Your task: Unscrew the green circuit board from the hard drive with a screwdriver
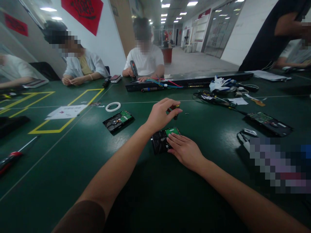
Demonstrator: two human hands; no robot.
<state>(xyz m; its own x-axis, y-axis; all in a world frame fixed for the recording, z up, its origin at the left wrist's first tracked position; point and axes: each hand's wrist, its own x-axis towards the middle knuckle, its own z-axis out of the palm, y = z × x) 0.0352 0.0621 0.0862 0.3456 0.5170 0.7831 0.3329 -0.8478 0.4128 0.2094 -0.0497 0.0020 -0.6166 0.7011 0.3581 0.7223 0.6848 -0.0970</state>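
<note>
So the left hand (164, 113) has a stubby dark tool with a yellow top (176, 116) pinched in its fingers, just above the table. Right hand (186, 150) is unclenched, fingers laid over a black rectangular hard drive with a green circuit board (159, 144), which sits on the dark green tabletop (80, 158). Off to the left: another black-and-green drive (118, 122), with a flat white ring (113, 107) just beyond it.

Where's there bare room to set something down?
Two bare patches: between the red-handled screwdriver and the left forearm, and between the right hand and the rightmost hard drive. It's crowded around the gloves and cables, and under the right hand, where another hard drive lies.
</note>
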